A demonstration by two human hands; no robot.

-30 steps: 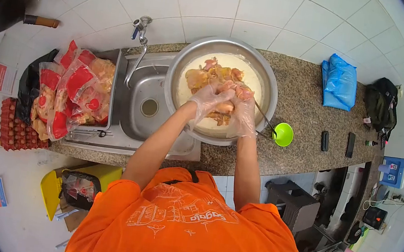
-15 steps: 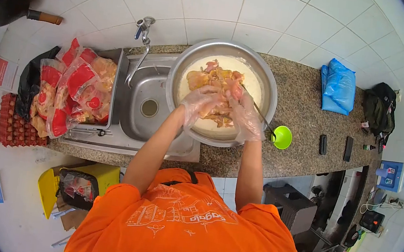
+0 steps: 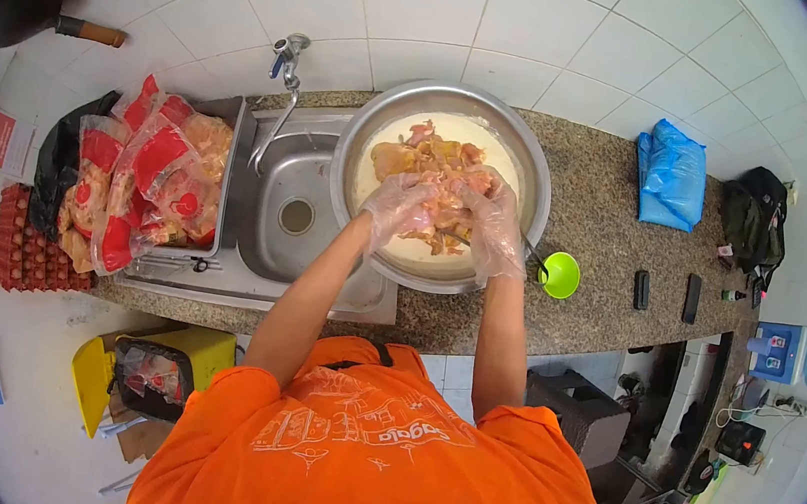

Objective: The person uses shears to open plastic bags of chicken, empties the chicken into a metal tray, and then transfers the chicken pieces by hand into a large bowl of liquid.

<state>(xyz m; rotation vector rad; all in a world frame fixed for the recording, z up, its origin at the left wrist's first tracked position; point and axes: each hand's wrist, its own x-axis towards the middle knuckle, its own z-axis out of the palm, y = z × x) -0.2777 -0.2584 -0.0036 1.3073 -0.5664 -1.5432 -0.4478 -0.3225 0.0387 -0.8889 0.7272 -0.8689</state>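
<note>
A large metal bowl (image 3: 534,172) sits on the granite counter, partly over the sink, holding raw chicken pieces (image 3: 416,153) in a pale liquid. Both hands wear clear plastic gloves and are inside the bowl. My left hand (image 3: 397,207) grips chicken pieces at the bowl's near left. My right hand (image 3: 493,223) is closed on chicken beside it, the two hands close together over the pile.
A steel sink (image 3: 293,208) with a tap (image 3: 286,61) lies left of the bowl. Bagged chicken packs (image 3: 146,175) and an egg tray (image 3: 21,245) sit further left. A green cup (image 3: 560,274), blue bag (image 3: 672,179), black bag (image 3: 755,220) and two dark phones (image 3: 665,292) lie right.
My hands came apart slightly half a second ago, then closed together again on the chicken, sitting a little lower in the bowl than a second ago.
</note>
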